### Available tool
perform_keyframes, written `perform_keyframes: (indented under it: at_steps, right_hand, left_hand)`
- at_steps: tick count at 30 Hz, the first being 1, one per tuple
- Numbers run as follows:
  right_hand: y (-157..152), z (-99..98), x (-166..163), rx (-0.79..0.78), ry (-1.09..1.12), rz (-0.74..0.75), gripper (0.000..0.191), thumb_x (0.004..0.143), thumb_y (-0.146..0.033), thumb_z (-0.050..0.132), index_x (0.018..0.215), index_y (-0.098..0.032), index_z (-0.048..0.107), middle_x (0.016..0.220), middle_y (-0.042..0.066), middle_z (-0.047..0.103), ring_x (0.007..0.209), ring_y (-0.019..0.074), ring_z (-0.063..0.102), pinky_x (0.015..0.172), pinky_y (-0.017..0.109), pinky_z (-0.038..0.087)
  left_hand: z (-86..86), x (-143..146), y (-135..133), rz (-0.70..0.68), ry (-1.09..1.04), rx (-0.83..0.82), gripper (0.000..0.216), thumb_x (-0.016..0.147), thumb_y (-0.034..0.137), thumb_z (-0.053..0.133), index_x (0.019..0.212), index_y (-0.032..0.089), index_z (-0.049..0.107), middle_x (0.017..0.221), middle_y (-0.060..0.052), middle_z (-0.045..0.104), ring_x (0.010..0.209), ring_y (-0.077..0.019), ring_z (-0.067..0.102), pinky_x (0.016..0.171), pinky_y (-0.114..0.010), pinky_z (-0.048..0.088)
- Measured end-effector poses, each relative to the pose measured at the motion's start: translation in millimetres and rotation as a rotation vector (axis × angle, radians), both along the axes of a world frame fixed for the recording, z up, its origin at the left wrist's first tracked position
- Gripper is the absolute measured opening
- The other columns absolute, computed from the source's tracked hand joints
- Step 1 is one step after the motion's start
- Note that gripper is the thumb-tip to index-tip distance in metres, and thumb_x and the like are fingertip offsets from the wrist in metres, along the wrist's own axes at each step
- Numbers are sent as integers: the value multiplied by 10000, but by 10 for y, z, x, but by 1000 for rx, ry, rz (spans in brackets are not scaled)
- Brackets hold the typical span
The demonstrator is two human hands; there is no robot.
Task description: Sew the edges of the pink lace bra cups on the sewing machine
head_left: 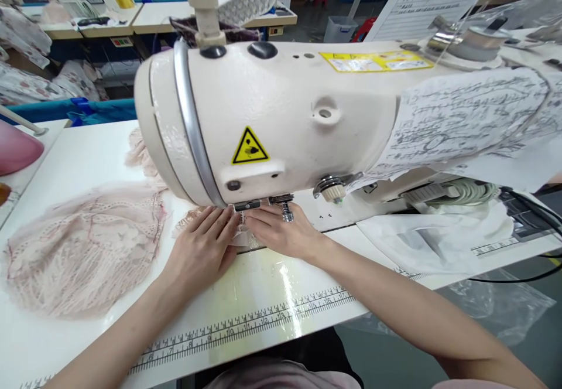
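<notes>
Rests the left hand palm down below the sewing machine head, with straight, narrow-set fingers over pale pink lace. Places the right hand opposite, with extended, narrow-set fingers directed toward the left hand, near sheer material visible between both hands. Cannot tell any thumb grip on either side; hides some fingertips behind the lower edge of the machine head.

Lies, in the case of the lace, on the white table, partly under the left fingers. Shows a larger pile of pink lace well to the left, near the left forearm. Bears a yellow warning triangle on the near face of the machine head and handwritten sheets farther right. Includes a printed ruler scale along the front edge of the table. Contains white cloth beyond the right forearm.
</notes>
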State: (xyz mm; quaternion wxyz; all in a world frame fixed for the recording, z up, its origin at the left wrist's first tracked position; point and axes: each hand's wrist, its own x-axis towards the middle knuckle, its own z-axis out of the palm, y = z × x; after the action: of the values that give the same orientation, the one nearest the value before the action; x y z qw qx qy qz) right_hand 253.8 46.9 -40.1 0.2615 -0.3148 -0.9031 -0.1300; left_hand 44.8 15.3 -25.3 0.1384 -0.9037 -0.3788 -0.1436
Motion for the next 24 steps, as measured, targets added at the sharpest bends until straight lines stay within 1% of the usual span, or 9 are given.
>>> perform_keyframes:
  at_steps: [3, 7, 11, 15, 20, 22, 24]
  right_hand:
    - [25, 5, 23, 9, 8, -5, 164, 904, -150, 507, 887, -211, 659, 1001, -46, 728, 776, 119, 628, 576, 311, 347]
    - [56, 8, 50, 25, -38, 0, 198, 913, -140, 472, 897, -207, 658, 1076, -51, 714, 745, 104, 625, 515, 309, 302]
    - [53, 8, 56, -60, -87, -19, 223, 937, -157, 441, 961, -210, 656, 1105, -16, 694, 746, 111, 615, 516, 306, 303]
    - [26, 38, 51, -151, -147, -86, 245, 943, -143, 408, 1004, -210, 636, 1031, 8, 684, 743, 129, 615, 517, 295, 295]
    - [18, 52, 43, -104, -160, -116, 216, 947, -141, 433, 1021, -221, 619, 951, 1, 681, 708, 120, 595, 534, 288, 302]
    - [24, 34, 47, -91, -153, -116, 232, 936, -106, 444, 1043, -226, 611, 936, -6, 682, 692, 106, 581, 547, 285, 307]
    - [33, 11, 55, -67, -157, -109, 257, 924, -82, 450, 1068, -228, 605, 957, -8, 687, 688, 97, 576, 542, 287, 296]
  left_hand:
    - [12, 27, -21, 16, 19, 20, 417, 883, 226, 482, 1241, 47, 599, 1228, -184, 650, 1117, -313, 637, 1008, -489, 497]
    - [9, 44, -44, 34, 4, -4, 417, 895, 239, 495, 1259, 60, 591, 1229, -184, 650, 1128, -322, 629, 1025, -509, 476]
    - [-8, 51, -40, 52, -25, -28, 416, 903, 248, 500, 1274, 82, 584, 1222, -174, 656, 1123, -316, 632, 1037, -512, 460]
    - [-7, 59, -14, 49, 19, 13, 418, 905, 253, 503, 1271, 68, 586, 1186, -186, 671, 1078, -315, 652, 1016, -507, 473]
    - [5, 54, 20, 68, 26, 24, 397, 910, 251, 511, 1255, 74, 595, 1153, -162, 689, 1044, -310, 664, 977, -507, 494]
    - [-2, 33, 31, 34, 15, 35, 368, 920, 237, 510, 1246, 90, 598, 1180, -137, 685, 1067, -297, 656, 984, -498, 487]
    - [-12, -1, 41, -34, 6, 41, 333, 928, 179, 494, 1236, 106, 599, 1233, -110, 663, 1128, -271, 632, 1017, -472, 468]
